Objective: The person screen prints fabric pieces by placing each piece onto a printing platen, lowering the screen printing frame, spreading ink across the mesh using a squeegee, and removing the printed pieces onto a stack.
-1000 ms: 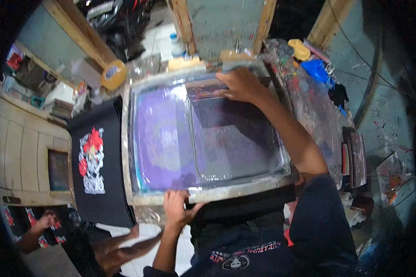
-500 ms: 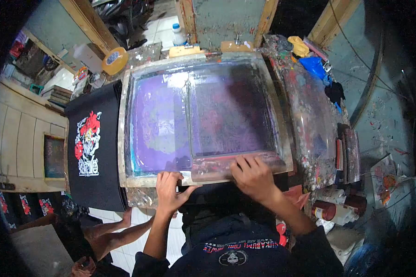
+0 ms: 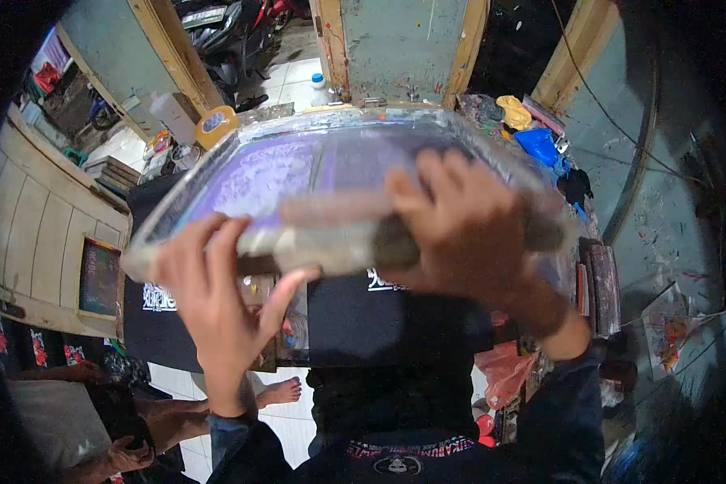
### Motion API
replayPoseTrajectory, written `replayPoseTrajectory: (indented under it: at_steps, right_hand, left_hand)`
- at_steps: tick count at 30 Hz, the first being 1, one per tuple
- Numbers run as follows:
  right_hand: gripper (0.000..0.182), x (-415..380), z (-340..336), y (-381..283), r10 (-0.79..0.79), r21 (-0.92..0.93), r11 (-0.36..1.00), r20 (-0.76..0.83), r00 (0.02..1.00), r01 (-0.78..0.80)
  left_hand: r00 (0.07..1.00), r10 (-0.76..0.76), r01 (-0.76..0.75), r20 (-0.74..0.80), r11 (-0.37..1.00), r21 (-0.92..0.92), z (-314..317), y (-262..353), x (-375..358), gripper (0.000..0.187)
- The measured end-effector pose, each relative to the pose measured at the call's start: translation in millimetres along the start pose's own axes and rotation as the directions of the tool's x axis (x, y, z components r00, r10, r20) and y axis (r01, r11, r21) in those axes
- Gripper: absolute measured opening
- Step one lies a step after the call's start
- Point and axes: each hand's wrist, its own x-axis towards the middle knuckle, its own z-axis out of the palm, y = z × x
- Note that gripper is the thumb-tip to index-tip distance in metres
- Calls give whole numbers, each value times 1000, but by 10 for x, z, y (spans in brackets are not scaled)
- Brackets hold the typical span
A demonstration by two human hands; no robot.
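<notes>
The screen printing frame (image 3: 315,246) is tilted, its near edge raised toward me and its far edge low by the wall. My left hand (image 3: 214,282) grips the near edge on the left, thumb underneath. A reddish squeegee (image 3: 331,208) lies across the purple-inked mesh (image 3: 258,173) near that edge. My right hand (image 3: 476,226), smeared by motion, is closed on the squeegee at the right, over the frame's near side. Beneath the frame lies black fabric (image 3: 395,323) with a partly hidden white print. More black fabric (image 3: 165,335) with white lettering lies at the left.
A yellow tape roll (image 3: 216,123) and a white bottle (image 3: 172,117) stand back left. Blue (image 3: 538,147) and yellow (image 3: 513,113) bags lie back right. Squeegees (image 3: 603,286) stand at the right. Another person's hand (image 3: 131,454) and bare foot (image 3: 281,392) show lower left.
The frame's near edge has risen from lying flat, with both hands and the squeegee moving up with it. The black fabric beneath has come into view.
</notes>
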Motion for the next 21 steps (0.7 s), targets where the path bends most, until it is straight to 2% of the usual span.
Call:
replayPoseTrajectory:
  at_steps: [1,2,3,4,5,6,7,9,10,11,12,14,16,17,19,21]
  right_hand:
    - [80,231,-68,173,-19,0,1000,-16,1000,19]
    - [73,444,-83,349,-55,-18,998,-89,995,53]
    - [68,639,-114,492,-90,-36,996,-161,983,85]
    - [78,897,-288,562,-11,-12,1000,62,998,12]
    - [89,1188,-532,592,65,-8,998,279,958,-66]
    - [91,1311,-590,658,92,-16,996,364,927,-92]
    - [94,1434,-646,724,118,-30,993,446,888,-117]
    - [91,1590,-682,664,216,-44,975,392,894,-216]
    - [89,1668,-700,635,264,-46,963,364,893,-265]
    - [90,1668,-624,837,175,-34,984,303,937,-173]
    - [90,1608,-599,897,103,0,994,231,967,-105]
    - [91,1494,-558,1005,-45,34,999,79,996,42]
    - [90,1618,-586,1073,6,78,997,134,991,-16]
    - [90,1677,-609,1097,34,87,995,170,985,-49]
    - [90,1741,-606,1093,91,49,994,194,977,-103]
    - [89,1712,-634,1108,128,-12,992,167,978,-128]
  left_hand:
    - [985,47,-23,-169,990,142,24,53,116,58]
    - [985,142,-148,-99,987,-56,175,34,118,51]
    - [983,129,-161,-127,945,-285,611,65,88,39]
    - [981,116,-179,-156,849,-496,1046,95,59,28]
    - [993,105,-62,49,836,-545,1524,124,154,27]
    - [952,52,129,301,825,-550,2029,63,176,29]
    - [947,13,176,321,814,-554,2627,-64,147,41]
    - [906,-39,174,421,942,-288,3638,-401,49,76]
    - [732,-138,304,668,942,-139,3896,-509,139,90]
    - [627,-146,364,765,923,-122,4165,-632,193,95]
    - [572,-135,464,809,867,-183,4289,-697,243,87]
    - [686,-22,354,727,883,-307,4558,-821,175,76]
    - [735,-65,367,675,875,-316,4531,-835,205,70]
    - [757,-86,373,648,871,-321,4372,-802,288,67]
    - [864,20,197,504,906,-374,3868,-690,457,55]
    - [923,127,24,364,923,-384,3169,-595,608,44]
